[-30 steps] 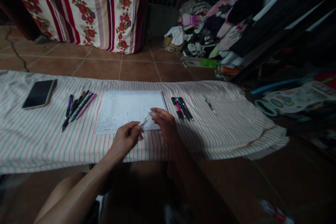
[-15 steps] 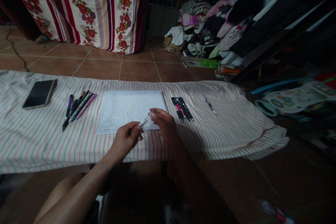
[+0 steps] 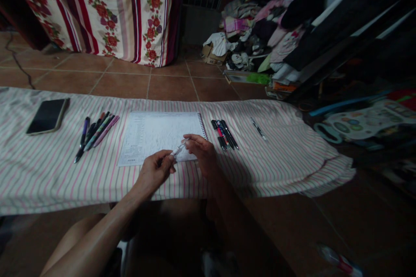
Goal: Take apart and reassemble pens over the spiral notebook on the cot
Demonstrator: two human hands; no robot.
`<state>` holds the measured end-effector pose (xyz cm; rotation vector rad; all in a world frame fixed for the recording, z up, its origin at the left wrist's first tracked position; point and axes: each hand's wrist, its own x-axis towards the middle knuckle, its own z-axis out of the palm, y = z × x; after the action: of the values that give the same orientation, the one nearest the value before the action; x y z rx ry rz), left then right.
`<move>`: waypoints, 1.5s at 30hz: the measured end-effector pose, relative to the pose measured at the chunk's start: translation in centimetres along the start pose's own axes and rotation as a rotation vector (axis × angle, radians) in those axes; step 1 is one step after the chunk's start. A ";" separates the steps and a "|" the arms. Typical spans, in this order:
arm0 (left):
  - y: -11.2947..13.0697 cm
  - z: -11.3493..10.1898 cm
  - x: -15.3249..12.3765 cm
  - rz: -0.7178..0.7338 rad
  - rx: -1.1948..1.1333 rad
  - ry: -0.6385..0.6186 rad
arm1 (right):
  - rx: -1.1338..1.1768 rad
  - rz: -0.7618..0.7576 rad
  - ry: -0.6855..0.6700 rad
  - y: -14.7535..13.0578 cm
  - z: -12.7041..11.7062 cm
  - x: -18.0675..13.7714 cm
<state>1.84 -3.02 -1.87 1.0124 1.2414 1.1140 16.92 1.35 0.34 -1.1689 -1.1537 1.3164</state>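
My left hand [image 3: 154, 169] is closed on the lower end of a slim white pen [image 3: 178, 149], fingers pinching it. The pen slants up toward my right hand [image 3: 202, 150], whose thumb and forefinger close round its upper end. Both hands hover over the lower right part of a spiral-bound notebook [image 3: 157, 127], which lies on the striped cloth with its coil to the right. Several dark and red pens [image 3: 227, 135] lie in a row right of the notebook. A single clear pen with dark parts [image 3: 258, 129] lies apart, farther right.
Left of the notebook, several markers and pens [image 3: 100, 132] lie fanned together. A phone [image 3: 48, 115] rests at the far left of the cloth-covered table [image 3: 286, 169]. Beyond the table hang floral curtains [image 3: 123, 13]; a heap of clothes [image 3: 260, 30] lies at the back right.
The view has shifted very slightly. Both hands keep nearly the same hold on the pen, and the things on the table have stayed in place.
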 end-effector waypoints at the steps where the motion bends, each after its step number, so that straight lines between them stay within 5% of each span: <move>1: 0.0 0.0 0.0 0.002 0.002 0.001 | 0.001 -0.002 -0.001 0.0 0.0 0.0; 45: -0.3 -0.6 0.3 0.051 0.082 -0.078 | -0.143 -0.083 -0.090 1.3 0.0 0.4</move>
<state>1.25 -2.77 -2.27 1.1441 1.2127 1.0602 16.85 1.65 -1.01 -1.1602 -1.3663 1.2509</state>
